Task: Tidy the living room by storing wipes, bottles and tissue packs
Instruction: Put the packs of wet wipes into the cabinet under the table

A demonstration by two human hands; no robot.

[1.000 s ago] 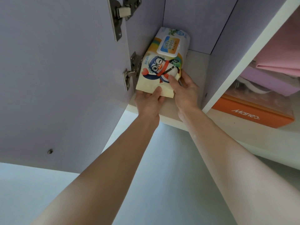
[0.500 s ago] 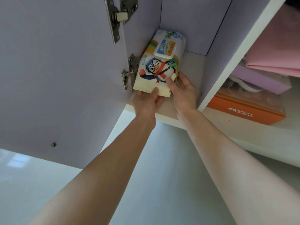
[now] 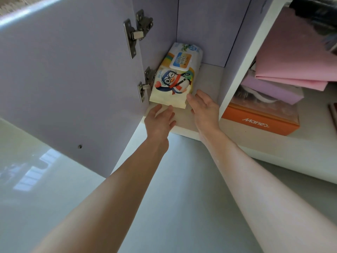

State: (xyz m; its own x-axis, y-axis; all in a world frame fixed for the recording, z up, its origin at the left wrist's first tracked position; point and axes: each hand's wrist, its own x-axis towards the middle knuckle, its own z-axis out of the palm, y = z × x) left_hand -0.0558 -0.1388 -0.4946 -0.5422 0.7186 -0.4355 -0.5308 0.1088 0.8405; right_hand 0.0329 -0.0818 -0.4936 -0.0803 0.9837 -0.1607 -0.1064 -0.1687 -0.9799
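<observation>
A baby wipes pack (image 3: 176, 77) with a cartoon penguin and a white flip lid lies on the shelf (image 3: 206, 79) of an open lilac cabinet, pushed against its left wall. My left hand (image 3: 160, 121) is just below the pack's near edge, fingers spread, holding nothing. My right hand (image 3: 204, 108) is open to the right of that edge, its thumb close to the pack's corner. Both hands are off the pack.
The lilac cabinet door (image 3: 69, 79) stands open on the left with two metal hinges (image 3: 138, 31). The white divider (image 3: 242, 61) separates a right compartment holding an orange box (image 3: 260, 119), folded pink (image 3: 295, 59) and purple cloths.
Both hands held the near end of the wipes pack and pushed it in; now they have let go and drawn back a little toward me.
</observation>
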